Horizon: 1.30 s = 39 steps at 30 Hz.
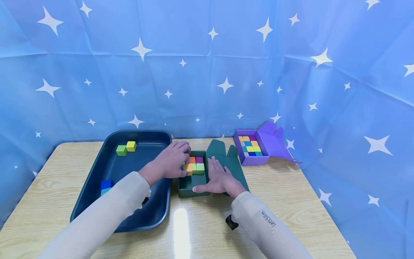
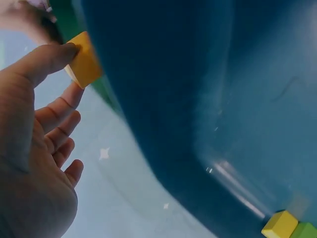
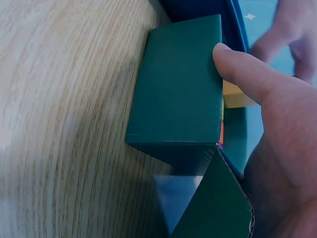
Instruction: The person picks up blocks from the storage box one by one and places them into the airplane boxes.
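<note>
My left hand [image 1: 171, 160] pinches an orange-yellow cube [image 2: 85, 59] between thumb and index finger, above the open dark green box [image 1: 191, 192]. Its other fingers are loosely bent in the left wrist view. Inside the box, several cubes sit side by side, among them an orange one [image 1: 192, 159], a purple one [image 1: 199, 159] and a light green one [image 1: 200, 168]; part of the group is hidden by the left hand. With its fingers extended, my right hand [image 1: 221, 178] rests at the box's right side. Its thumb touches the top edge of a wall in the right wrist view.
Left of the box stands a dark blue tray [image 1: 147, 226] holding a green cube [image 1: 121, 150], a yellow cube [image 1: 130, 146] and blue cubes [image 1: 107, 184] partly behind the left sleeve. An open purple box [image 1: 255, 160] filled with coloured cubes stands at the back right.
</note>
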{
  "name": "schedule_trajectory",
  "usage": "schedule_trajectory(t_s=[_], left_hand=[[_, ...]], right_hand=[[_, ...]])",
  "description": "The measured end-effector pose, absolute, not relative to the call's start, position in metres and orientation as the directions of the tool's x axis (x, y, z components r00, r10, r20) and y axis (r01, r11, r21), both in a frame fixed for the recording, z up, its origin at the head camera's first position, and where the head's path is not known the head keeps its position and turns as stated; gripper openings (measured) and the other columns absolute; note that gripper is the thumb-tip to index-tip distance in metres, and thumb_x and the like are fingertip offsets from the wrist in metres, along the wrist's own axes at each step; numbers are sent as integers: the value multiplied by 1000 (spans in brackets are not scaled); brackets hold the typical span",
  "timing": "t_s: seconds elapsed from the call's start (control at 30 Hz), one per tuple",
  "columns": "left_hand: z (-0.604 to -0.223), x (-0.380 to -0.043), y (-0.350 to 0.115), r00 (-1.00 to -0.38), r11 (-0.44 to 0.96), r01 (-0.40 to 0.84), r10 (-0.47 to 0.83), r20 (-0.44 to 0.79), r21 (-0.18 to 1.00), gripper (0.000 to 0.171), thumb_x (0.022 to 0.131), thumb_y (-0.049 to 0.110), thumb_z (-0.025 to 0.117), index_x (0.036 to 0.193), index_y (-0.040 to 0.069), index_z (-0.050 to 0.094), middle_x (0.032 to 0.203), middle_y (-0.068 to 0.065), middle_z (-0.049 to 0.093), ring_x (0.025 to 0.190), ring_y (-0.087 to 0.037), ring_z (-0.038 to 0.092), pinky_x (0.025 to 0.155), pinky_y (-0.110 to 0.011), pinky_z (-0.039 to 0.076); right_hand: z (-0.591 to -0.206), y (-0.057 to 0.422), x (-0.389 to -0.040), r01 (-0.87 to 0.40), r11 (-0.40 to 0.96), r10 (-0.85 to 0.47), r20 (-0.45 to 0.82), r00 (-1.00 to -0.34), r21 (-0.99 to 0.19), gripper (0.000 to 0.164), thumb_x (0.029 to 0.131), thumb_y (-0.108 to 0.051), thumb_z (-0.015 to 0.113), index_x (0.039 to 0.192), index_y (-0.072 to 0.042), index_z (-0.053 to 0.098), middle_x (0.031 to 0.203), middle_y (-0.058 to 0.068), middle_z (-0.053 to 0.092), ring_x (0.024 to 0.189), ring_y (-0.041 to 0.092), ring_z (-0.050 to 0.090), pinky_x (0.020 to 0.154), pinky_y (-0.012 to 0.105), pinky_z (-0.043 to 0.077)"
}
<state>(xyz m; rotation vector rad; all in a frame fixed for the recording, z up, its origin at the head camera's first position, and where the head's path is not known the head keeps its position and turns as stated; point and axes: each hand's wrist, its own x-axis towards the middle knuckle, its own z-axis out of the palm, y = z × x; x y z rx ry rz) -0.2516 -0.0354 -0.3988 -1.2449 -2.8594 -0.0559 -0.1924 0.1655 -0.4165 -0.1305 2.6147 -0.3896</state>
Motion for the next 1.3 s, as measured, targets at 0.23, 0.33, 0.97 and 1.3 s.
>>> schedule_trajectory(t_s=[0.23,0.33,0.97,1.3], left_hand=[[-414,-250,-32,-685,684,729,726,-69,-33,27,80,42,74,89,17,74,132,-5,55,133,-25,38,118,-44,30],[-416,-250,-30,-696,694,718,715,-74,-45,26,79,41,75,87,17,75,130,-5,56,131,-24,39,116,-43,32],[-423,-245,-13,-757,705,648,637,-145,-287,34,84,37,67,105,12,74,126,-7,57,119,-24,43,110,-41,36],[-408,-245,-24,-780,769,625,621,-70,-133,44,84,47,70,113,14,70,129,-8,55,123,-26,44,111,-45,36]], right_hand=[[-415,165,-192,-20,950,-165,-447,-879,-310,122,76,-73,63,157,-8,-1,166,10,-3,155,27,-1,124,54,8],[-415,165,-192,-20,952,-162,-448,-879,-305,122,76,-73,62,157,-8,-2,166,10,-4,155,27,-2,125,53,8],[-415,165,-191,-15,953,-155,-447,-881,-302,121,76,-73,62,157,-8,-1,166,11,-3,154,28,-1,124,54,9],[-414,165,-190,-19,955,-159,-458,-874,-295,121,77,-73,61,157,-9,-3,166,10,-6,154,27,-3,125,53,7]])
